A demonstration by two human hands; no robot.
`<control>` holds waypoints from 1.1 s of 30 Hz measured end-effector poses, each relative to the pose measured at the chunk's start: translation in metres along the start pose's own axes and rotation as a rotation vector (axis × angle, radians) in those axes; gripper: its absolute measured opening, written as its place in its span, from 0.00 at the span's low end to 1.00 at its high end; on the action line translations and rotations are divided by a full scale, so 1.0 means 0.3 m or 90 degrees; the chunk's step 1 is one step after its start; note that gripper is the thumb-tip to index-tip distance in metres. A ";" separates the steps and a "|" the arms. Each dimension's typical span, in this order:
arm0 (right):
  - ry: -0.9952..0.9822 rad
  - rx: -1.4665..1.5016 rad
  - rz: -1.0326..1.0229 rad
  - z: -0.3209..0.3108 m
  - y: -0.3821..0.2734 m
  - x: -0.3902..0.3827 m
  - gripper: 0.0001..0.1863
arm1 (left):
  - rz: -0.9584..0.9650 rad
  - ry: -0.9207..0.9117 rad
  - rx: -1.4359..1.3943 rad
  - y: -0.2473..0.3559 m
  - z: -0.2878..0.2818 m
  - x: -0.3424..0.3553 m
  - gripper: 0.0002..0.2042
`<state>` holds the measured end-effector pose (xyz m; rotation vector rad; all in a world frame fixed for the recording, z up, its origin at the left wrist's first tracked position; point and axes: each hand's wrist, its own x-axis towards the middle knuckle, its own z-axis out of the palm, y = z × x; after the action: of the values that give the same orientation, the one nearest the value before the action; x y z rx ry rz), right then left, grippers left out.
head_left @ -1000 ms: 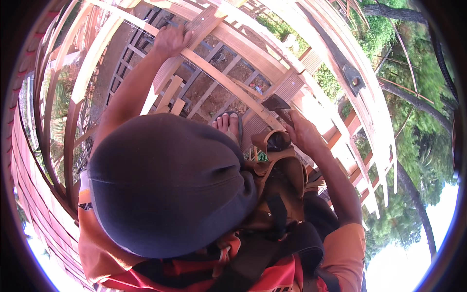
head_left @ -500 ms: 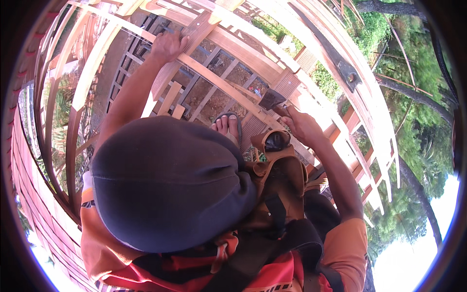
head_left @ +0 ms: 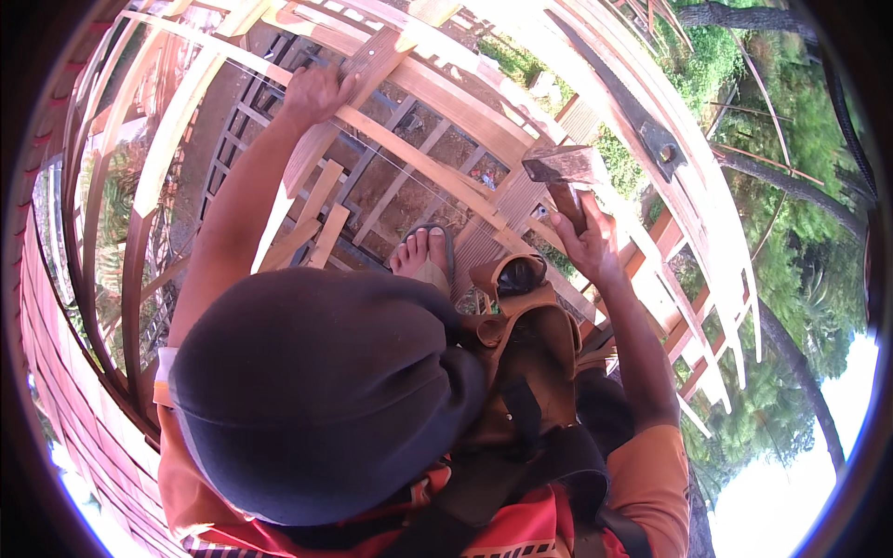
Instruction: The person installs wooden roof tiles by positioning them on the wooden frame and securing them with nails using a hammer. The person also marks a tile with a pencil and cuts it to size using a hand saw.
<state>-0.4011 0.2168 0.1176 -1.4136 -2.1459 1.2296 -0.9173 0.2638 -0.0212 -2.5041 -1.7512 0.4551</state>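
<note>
My right hand (head_left: pixel 595 240) is closed round the short wooden handle of a hatchet (head_left: pixel 569 166), whose scuffed metal head is raised over the timber joint. Below and left of that head lies a ribbed brown board (head_left: pixel 516 197). At the upper left, my left hand (head_left: pixel 316 96) grips a long, narrow wooden beam (head_left: pixel 409 158), where it meets a wider dark plank (head_left: pixel 375 58). The undersides of the left fingers are hidden.
On a pale plank at the upper right lies a handsaw (head_left: pixel 642 126). A brown leather tool pouch (head_left: pixel 530 344) hangs at my waist. My sandalled foot (head_left: pixel 425 253) stands among open framing, with ground and a grey lattice (head_left: pixel 400 191) beneath. Trees (head_left: pixel 791 232) rise on the right.
The hatchet has come up and turned in my right hand, away from the board. My left hand stays at the beam, and the view has shifted slightly.
</note>
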 end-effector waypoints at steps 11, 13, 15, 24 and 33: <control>-0.123 0.193 0.266 0.010 -0.043 0.042 0.22 | 0.071 0.121 0.008 -0.028 0.066 0.007 0.09; -0.054 0.283 0.325 0.017 -0.041 0.047 0.23 | 0.103 0.137 0.047 -0.016 0.017 -0.010 0.08; -0.183 0.012 0.140 -0.002 0.027 0.030 0.23 | 0.099 0.129 0.062 -0.020 0.017 0.008 0.08; -0.117 0.040 0.237 -0.044 -0.035 0.063 0.22 | 0.043 -0.009 0.032 -0.021 0.011 0.011 0.12; -0.183 -0.033 0.193 -0.096 -0.115 0.087 0.20 | 0.008 0.069 -0.027 -0.043 0.068 -0.008 0.14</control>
<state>-0.4160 0.2482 0.1562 -1.7261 -2.2150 1.5817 -0.9352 0.2637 -0.0375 -2.5169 -1.7247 0.2812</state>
